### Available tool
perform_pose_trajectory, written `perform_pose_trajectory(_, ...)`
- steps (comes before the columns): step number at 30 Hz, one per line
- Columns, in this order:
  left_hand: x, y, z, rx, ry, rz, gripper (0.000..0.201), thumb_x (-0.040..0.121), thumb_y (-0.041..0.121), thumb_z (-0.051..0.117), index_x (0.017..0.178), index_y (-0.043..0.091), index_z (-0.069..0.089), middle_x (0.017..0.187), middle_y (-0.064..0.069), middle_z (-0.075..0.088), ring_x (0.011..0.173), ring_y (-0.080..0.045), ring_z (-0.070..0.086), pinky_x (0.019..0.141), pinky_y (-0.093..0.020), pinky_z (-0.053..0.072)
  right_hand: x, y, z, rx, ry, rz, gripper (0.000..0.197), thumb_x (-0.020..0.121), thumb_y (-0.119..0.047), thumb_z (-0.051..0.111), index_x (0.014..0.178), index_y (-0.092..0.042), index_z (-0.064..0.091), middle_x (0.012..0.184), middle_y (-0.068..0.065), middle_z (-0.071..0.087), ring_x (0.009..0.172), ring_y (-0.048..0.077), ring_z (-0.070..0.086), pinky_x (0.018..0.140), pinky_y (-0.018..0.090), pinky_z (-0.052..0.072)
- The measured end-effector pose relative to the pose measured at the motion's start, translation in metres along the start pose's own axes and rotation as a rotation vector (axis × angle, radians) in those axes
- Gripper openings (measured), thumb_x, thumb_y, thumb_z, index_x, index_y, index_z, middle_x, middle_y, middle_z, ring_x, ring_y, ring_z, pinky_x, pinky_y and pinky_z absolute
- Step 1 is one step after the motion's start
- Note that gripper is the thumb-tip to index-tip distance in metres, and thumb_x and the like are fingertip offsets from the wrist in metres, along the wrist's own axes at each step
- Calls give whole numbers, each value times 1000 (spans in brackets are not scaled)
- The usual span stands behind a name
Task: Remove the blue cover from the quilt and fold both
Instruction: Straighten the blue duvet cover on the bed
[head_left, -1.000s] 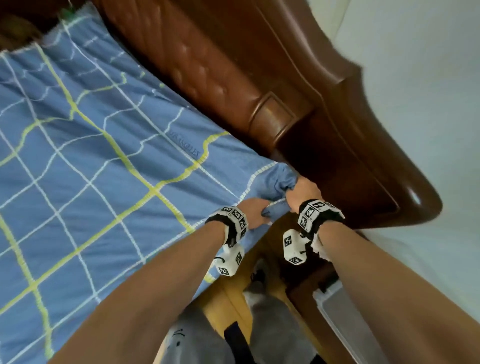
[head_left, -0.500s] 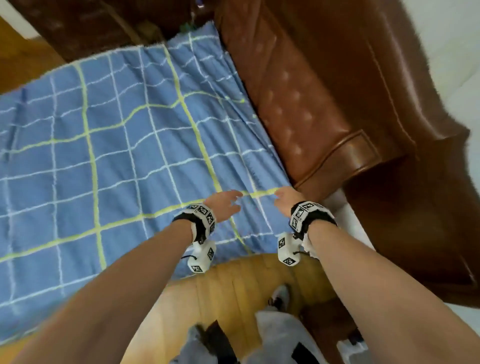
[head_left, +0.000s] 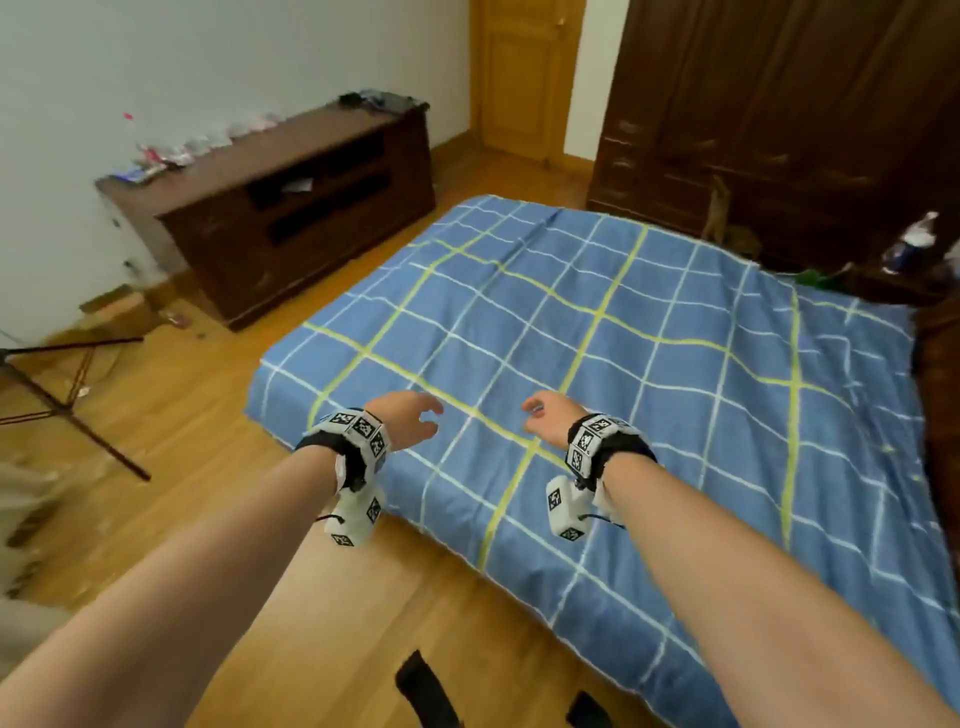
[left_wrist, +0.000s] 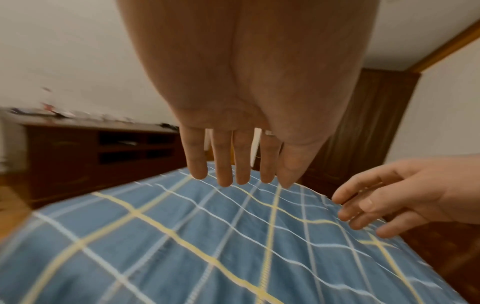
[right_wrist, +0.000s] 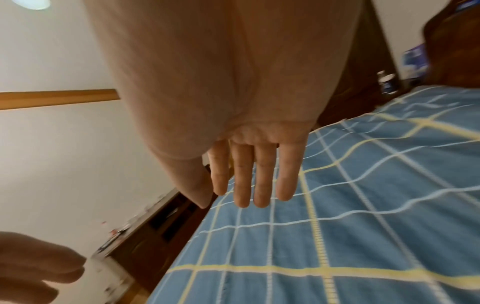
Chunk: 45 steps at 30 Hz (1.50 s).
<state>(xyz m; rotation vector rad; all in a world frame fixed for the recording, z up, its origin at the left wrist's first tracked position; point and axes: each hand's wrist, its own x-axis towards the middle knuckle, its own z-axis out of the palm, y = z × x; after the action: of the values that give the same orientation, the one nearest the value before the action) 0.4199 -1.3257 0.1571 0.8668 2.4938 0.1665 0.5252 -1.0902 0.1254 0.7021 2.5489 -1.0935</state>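
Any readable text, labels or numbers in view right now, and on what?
None can be read.
Wrist bands: black-and-white square marker patterns, no letters.
Bottle beyond the bed: label too blurred.
Blue pack: print too blurred.
Blue cover: only grid lines show.

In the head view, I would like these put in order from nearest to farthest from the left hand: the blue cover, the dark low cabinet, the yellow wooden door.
From the left hand:
1. Blue cover: directly under the hand, on the bed.
2. Dark low cabinet: beyond the bed, to the left, against the wall.
3. Yellow wooden door: at the far end of the room.
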Motion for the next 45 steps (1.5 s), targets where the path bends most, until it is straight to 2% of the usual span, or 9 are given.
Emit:
perform_pose_trajectory(6, -36, -207, -77, -104, 119, -179, 39, 100, 33, 49, 138, 26, 49, 139, 3, 54, 122, -19, 56, 100, -36, 46, 86, -199, 72, -175, -71, -188, 34, 91, -24, 63, 124, -21, 59, 121, -2, 64, 110, 20, 61, 93, 28, 46)
perform_pose_trajectory(11, -32, -342, -89, -228, 151, -317, 39, 98, 30, 52, 136, 22, 53, 136, 1, 57, 117, -19, 59, 97, -33, 46, 177, -308, 149, -272, -223, -276, 34, 92, -22, 64, 125, -17, 58, 124, 3, 63, 106, 21, 62, 90, 33, 49)
perform_pose_trajectory(19, 46, -564, -148, -273, 78, -543, 37, 97, 32, 53, 133, 23, 55, 131, 2, 59, 112, -19, 59, 95, -34, 48, 376, -502, 267, -361, -382, -459, 35, 94, -22, 61, 129, -17, 56, 128, 3, 60, 112, 24, 59, 96, 39, 49)
perform_pose_trajectory(26, 102, -731, -238, -425, 76, -654, 36, 96, 31, 53, 131, 26, 57, 123, 5, 65, 107, -15, 61, 93, -31, 50, 507, -682, 320, -669, -537, -650, 37, 91, -29, 62, 127, -22, 58, 127, 0, 61, 111, 18, 59, 91, 33, 50)
perform_pose_trajectory(29, 137, -809, -271, -455, 82, -672, 34, 96, 31, 53, 130, 26, 58, 124, 6, 64, 109, -14, 60, 94, -30, 50, 572, -749, 334, -736, -520, -674, 41, 89, -36, 62, 129, -27, 56, 131, -4, 59, 114, 17, 58, 92, 33, 50)
perform_pose_trajectory(34, 239, -953, -336, -416, 79, -591, 32, 96, 32, 55, 127, 27, 59, 122, 6, 66, 108, -12, 61, 93, -28, 49, 695, -830, 353, -735, -505, -615, 40, 90, -44, 59, 128, -33, 57, 136, -6, 56, 119, 15, 55, 93, 32, 48)
perform_pose_trajectory(38, 355, -1050, -431, -317, 80, -430, 32, 94, 32, 55, 126, 30, 60, 122, 7, 66, 108, -13, 61, 95, -29, 49, 790, -878, 341, -617, -464, -427, 48, 89, -48, 60, 133, -29, 56, 138, -8, 55, 123, 14, 52, 99, 33, 45)
perform_pose_trajectory(43, 494, -1099, -551, -313, 76, -163, 38, 96, 33, 52, 133, 25, 54, 125, 6, 62, 100, -12, 60, 94, -28, 47, 880, -927, 298, -417, -330, -225, 50, 87, -52, 62, 131, -30, 56, 136, -10, 56, 121, 13, 53, 102, 37, 46)
perform_pose_trajectory(45, 550, -1108, -580, -312, 47, -77, 37, 96, 36, 53, 132, 28, 55, 130, 7, 60, 110, -12, 59, 99, -31, 46, 914, -939, 279, -367, -266, -161, 49, 86, -52, 63, 130, -31, 57, 135, -10, 57, 120, 14, 53, 102, 37, 46)
